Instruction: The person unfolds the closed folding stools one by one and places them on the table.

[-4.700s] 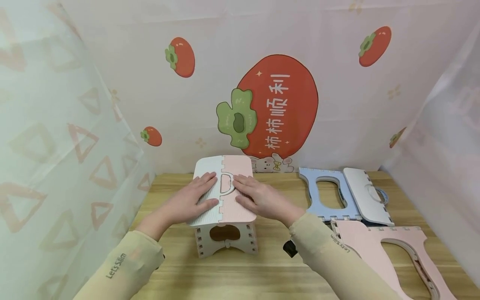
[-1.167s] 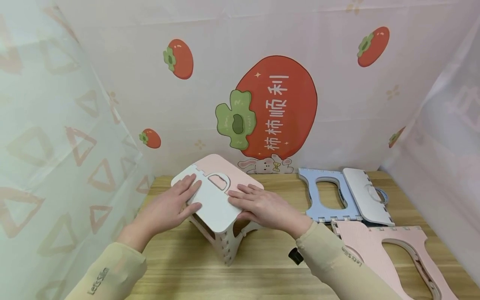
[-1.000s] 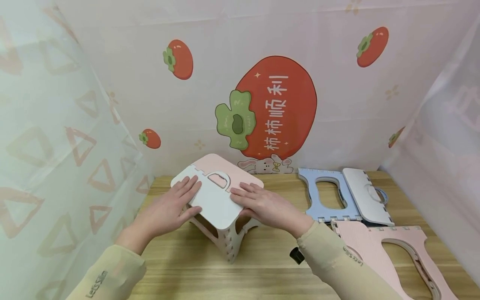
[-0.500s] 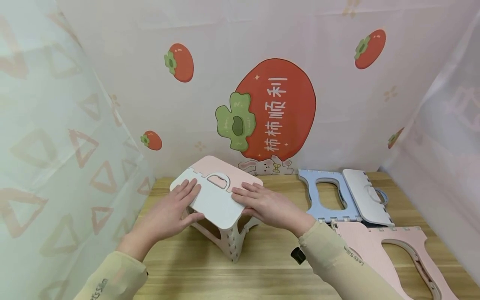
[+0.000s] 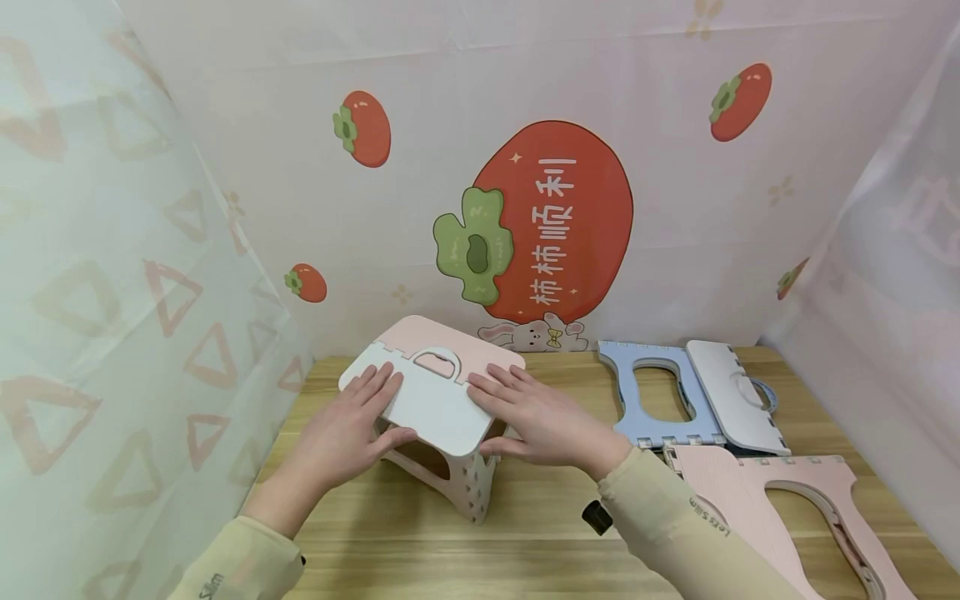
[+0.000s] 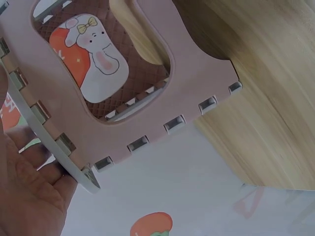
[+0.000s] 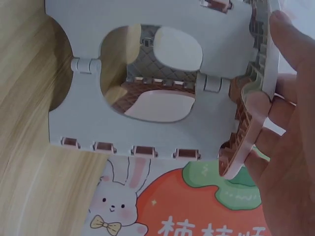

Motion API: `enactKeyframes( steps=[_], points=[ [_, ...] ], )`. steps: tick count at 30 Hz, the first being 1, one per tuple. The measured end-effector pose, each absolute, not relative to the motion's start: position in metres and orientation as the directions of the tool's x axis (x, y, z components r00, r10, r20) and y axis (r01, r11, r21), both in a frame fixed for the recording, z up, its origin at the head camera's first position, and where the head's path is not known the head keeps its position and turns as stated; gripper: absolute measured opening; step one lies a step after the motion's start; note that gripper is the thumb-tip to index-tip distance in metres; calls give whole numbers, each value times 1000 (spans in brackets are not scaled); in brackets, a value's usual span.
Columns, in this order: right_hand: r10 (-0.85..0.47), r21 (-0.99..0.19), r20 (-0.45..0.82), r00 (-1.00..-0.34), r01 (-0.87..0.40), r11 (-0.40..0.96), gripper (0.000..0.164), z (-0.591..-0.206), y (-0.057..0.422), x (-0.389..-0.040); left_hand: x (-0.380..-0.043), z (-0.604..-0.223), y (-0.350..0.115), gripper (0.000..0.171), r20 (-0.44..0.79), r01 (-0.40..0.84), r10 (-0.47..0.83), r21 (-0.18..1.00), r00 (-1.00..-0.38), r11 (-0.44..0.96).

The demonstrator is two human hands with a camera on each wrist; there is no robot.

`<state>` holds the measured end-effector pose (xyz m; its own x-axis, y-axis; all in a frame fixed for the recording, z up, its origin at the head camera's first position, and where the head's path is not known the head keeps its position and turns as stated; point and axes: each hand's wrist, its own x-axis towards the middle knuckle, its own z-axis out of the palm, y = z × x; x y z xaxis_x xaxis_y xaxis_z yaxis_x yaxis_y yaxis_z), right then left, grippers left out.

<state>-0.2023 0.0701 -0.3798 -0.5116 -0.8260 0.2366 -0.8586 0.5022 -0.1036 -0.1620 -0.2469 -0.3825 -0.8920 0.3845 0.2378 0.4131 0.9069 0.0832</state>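
A folding step stool [image 5: 435,412] stands unfolded on the wooden table, its top half white and half pink, with a D-shaped handle at the seam. My left hand [image 5: 341,442] rests its straight fingers on the white half, thumb along the near edge. Across the top's right end lie the fingers of my right hand [image 5: 543,425], with that thumb at the near edge too. The left wrist view shows the stool's pink leg panel [image 6: 197,64] with a large opening. In the right wrist view a pale hinged side panel [image 7: 88,118] is visible.
To the right lie a folded blue-and-white stool [image 5: 705,392] and, nearer, a folded pink stool [image 5: 750,500]. A printed cloth [image 5: 420,208] hangs behind the wooden table [image 5: 450,567], with more cloth at both sides.
The stool stood square to me at first; both hands have turned it counterclockwise, white half toward me. Over the last second it turned slightly further, and my right thumb came into view.
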Motion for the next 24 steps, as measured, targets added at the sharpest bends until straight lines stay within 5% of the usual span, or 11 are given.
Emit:
enactKeyframes(
  steps=[7,24],
  points=[
    [-799,-32,274,-536,-835,549,74,-383,66,-198,-159,-383,-238,87,275,341,315,51,-908,939],
    [-742,-85,316,-591,-797,598,62,-391,66,-198,-162,-384,-223,86,280,252,233,34,-931,967]
  ],
)
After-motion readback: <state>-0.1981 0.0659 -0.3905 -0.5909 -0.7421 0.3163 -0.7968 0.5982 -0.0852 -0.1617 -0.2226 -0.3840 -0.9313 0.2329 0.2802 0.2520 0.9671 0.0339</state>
